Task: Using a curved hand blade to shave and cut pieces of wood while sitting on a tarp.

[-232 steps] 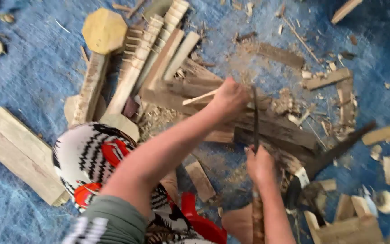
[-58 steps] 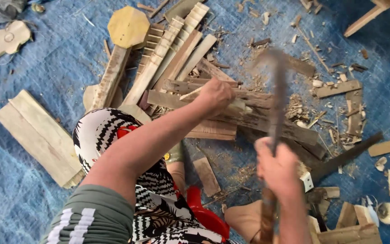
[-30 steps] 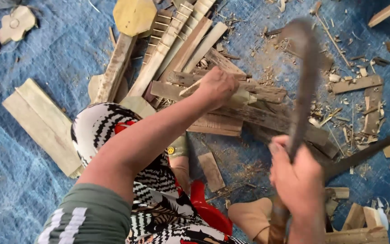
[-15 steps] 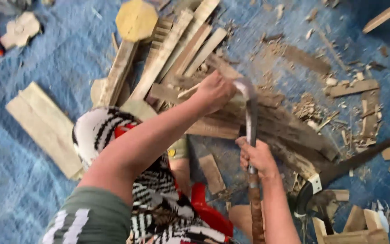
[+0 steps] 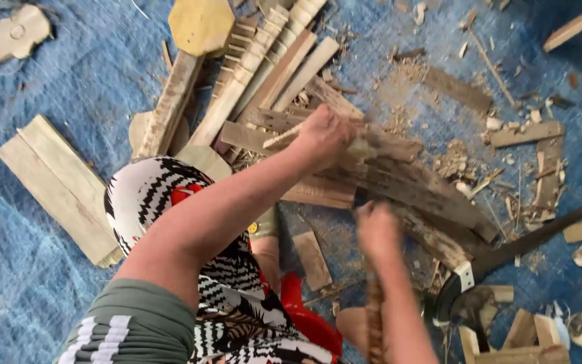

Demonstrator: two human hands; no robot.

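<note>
We see the left hand (image 5: 321, 135) closed on a pale wood stick (image 5: 284, 137), steadying it on a pile of planks (image 5: 399, 182) over the blue tarp (image 5: 28, 269). Right hand (image 5: 377, 229), blurred, fisted around a wooden handle (image 5: 374, 317); blade not visible. Dark curved tool (image 5: 506, 256) lies just right, chips (image 5: 466, 168) scattered near

Your left arm stretches forward across the view, bare from a green striped sleeve, elbow low and wrist straight. Your left hand (image 5: 323, 135) is curled closed, knuckles up, fingers wrapped tight. Your right forearm rises from the lower edge; your right hand (image 5: 377, 229) is blurred, fisted closed, well short of the left.
</note>
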